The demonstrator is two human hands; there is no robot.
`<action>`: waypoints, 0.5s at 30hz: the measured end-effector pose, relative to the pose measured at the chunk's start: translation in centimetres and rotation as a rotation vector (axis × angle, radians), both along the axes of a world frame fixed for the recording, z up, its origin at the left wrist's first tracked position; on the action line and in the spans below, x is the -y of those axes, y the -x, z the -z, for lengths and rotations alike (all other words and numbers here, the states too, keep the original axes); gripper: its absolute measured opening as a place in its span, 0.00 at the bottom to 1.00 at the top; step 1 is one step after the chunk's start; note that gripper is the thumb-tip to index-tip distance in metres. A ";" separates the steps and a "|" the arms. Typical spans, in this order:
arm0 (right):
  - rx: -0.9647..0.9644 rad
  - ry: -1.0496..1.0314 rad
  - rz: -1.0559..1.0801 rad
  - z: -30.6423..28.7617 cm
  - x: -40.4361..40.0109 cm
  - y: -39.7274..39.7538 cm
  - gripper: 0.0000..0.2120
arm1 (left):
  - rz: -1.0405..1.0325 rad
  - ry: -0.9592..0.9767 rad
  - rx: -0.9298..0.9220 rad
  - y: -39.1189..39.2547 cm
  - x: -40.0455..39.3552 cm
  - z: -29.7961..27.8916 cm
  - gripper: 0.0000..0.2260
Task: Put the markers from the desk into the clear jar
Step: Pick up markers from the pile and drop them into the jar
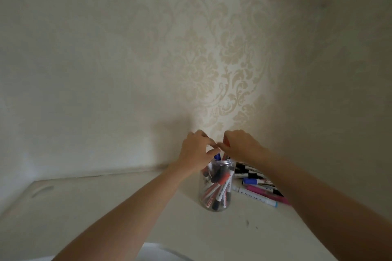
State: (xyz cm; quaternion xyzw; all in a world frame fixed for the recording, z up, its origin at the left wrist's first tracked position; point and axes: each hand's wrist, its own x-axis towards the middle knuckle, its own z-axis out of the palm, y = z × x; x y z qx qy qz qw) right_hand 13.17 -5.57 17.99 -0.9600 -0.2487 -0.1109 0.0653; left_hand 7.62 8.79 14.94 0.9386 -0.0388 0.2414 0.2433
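Both hands met above the jar (215, 186) — left hand (196, 150) pinching a blue marker (217, 156), right hand (241, 146) a red-capped one (226, 141) — more markers (257, 186) on the bench (106, 207)

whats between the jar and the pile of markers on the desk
In the head view, only a narrow strip of bare desk lies between the jar and the pile of markers; nothing else sits there.

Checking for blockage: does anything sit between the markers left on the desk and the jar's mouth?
Both hands, left hand and right hand, hover over the clear jar mouth, which is crowded with markers. The loose markers lie just right.
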 end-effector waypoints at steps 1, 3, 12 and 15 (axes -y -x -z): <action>0.050 -0.051 0.012 0.2 0.2 -0.2 0.19 | -0.002 0.079 0.030 0.0 -0.1 0.0 0.08; 0.095 -0.159 0.037 0.5 0.6 -0.4 0.19 | 0.004 0.183 0.044 0.1 -0.4 0.1 0.07; -0.022 -0.655 -0.047 0.6 2.4 0.5 0.12 | 0.041 0.441 -0.051 1.0 -1.7 0.6 0.05; 0.019 -0.526 -0.032 0.9 1.9 0.5 0.14 | 0.035 0.448 -0.053 1.4 -1.4 0.8 0.07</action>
